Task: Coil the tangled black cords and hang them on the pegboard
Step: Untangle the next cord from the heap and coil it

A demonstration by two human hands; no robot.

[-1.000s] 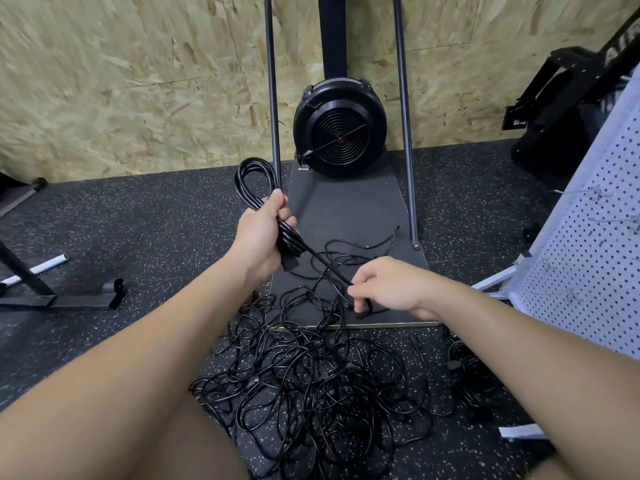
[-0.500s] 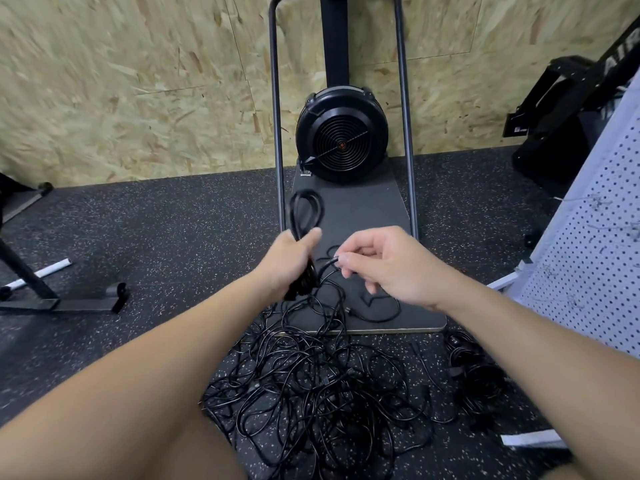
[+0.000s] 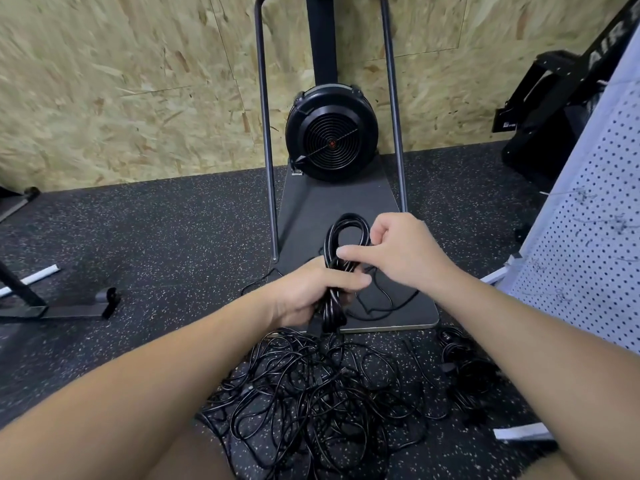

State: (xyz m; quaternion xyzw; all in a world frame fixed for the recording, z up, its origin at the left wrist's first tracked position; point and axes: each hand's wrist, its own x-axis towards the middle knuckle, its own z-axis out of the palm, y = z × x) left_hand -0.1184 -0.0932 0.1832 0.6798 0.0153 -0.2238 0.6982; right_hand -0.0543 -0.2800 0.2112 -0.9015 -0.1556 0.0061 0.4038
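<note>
My left hand (image 3: 311,292) grips a coiled black cord (image 3: 341,237) at its middle, the loop standing up above my fist. My right hand (image 3: 401,252) is just to the right of the coil, fingers curled and pinching the cord's loose strand against the loops. That strand trails down onto the dark machine base. A big tangle of black cords (image 3: 311,393) lies on the floor below my hands. A smaller bundle of cords (image 3: 464,372) lies to its right. The white pegboard (image 3: 588,237) leans at the right edge.
A black fan machine (image 3: 330,136) with two upright metal bars stands on a dark base plate (image 3: 408,317) against the chipboard wall. Black equipment (image 3: 554,116) sits at the back right. A metal stand foot (image 3: 69,303) lies at left on the speckled rubber floor.
My right hand has come up from the floor tangle to the coil, bringing the strand with it. The left hand has lowered and shifted right with the coil.
</note>
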